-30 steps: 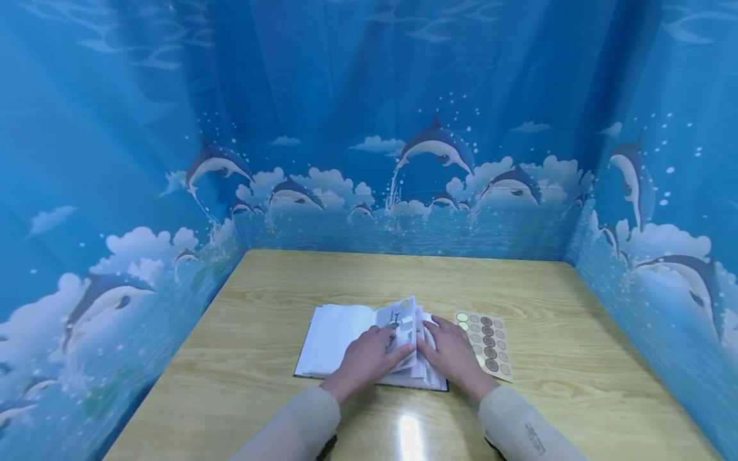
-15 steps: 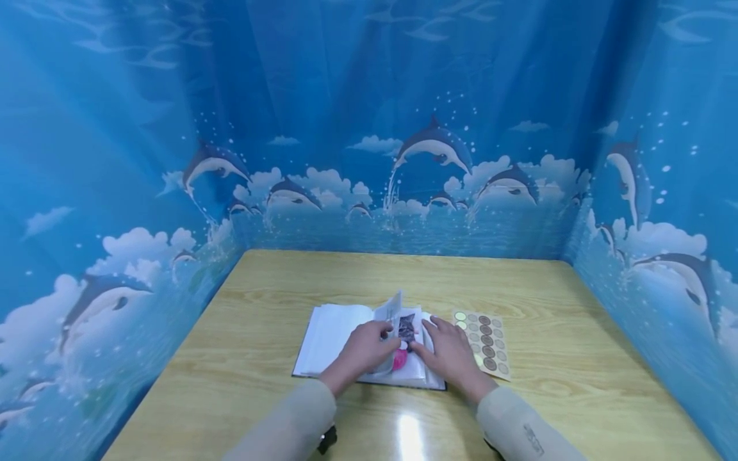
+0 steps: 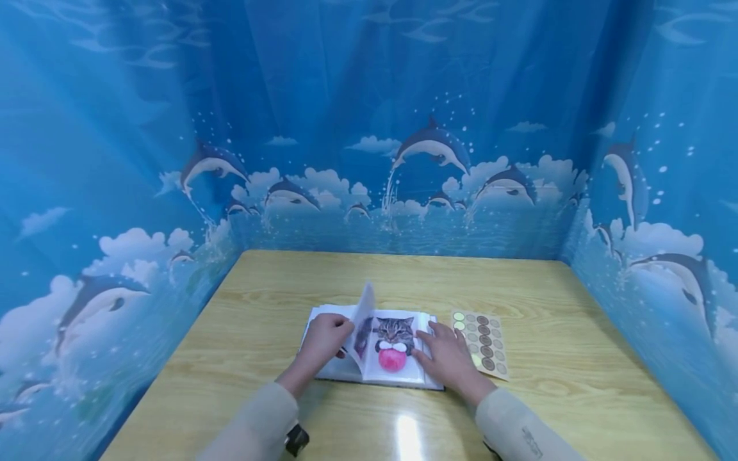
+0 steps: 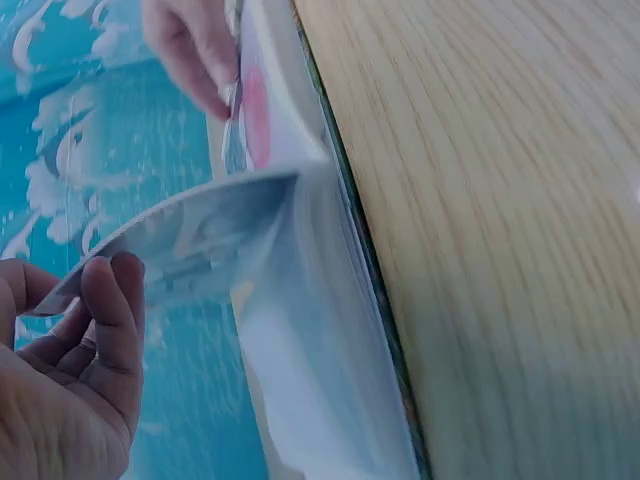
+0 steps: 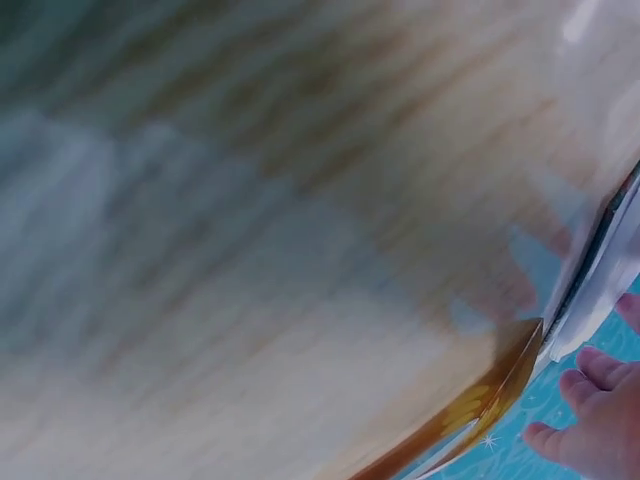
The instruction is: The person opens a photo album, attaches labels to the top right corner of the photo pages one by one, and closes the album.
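An open photo album (image 3: pixel 407 378) with clear-sleeved pages lies on the table. My left hand (image 3: pixel 323 339) pinches the edge of one raised page (image 3: pixel 362 323), between thumb and fingers in the left wrist view, where the page (image 4: pixel 190 225) bends up from the spine. On the right-hand page is a picture of a tabby cat (image 3: pixel 394 329) above a pink round shape (image 3: pixel 392 360). My right hand (image 3: pixel 451 356) rests at the album's right edge with its fingers spread. In the right wrist view that hand (image 5: pixel 600 415) shows only in part, at the lower right.
A tan sheet of round stickers (image 3: pixel 494 342), in pale, yellow and brown, lies just right of the album, partly behind my right hand. Wood-grain table (image 3: pixel 369 275) surrounds them. Blue curtains (image 3: pixel 323 128) with printed dolphins stand around the back and sides.
My left hand has moved left, carrying the page over from the right side so that it stands near upright. The cat picture is now uncovered. My right hand has stayed nearly still.
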Demonstrator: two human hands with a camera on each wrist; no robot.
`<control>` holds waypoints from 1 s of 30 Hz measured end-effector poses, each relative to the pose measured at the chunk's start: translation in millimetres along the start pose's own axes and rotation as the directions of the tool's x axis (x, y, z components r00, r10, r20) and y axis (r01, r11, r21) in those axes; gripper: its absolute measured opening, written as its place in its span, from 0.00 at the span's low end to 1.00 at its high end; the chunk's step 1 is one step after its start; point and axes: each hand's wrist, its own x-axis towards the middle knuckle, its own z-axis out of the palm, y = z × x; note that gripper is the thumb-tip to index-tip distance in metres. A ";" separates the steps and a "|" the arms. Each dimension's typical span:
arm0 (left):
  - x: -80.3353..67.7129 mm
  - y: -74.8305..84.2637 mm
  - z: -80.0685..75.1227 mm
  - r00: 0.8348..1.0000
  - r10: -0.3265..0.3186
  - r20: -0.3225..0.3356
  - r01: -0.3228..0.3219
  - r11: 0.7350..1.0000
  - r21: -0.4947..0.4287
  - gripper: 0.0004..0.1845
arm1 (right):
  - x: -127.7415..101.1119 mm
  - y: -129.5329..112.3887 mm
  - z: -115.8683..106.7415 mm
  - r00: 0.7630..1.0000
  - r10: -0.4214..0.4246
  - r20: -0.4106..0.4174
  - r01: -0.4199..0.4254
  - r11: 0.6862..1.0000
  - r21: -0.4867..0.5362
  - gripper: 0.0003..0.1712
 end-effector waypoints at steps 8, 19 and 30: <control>-7.0 -25.8 -28.3 0.992 -0.115 -0.048 0.110 0.989 -0.095 0.11 | -0.7 1.7 2.4 1.000 -0.006 0.010 0.006 0.999 -0.032 0.29; -14.0 -52.8 -40.6 0.980 -0.197 -0.034 0.192 0.975 -0.113 0.10 | 1.6 1.8 -0.7 0.998 0.036 0.060 -0.035 0.999 -0.021 0.30; -14.0 -70.4 -45.7 0.983 -0.185 -0.009 0.185 0.981 0.066 0.09 | 0.4 2.5 0.3 0.997 0.031 0.064 -0.030 0.999 -0.024 0.30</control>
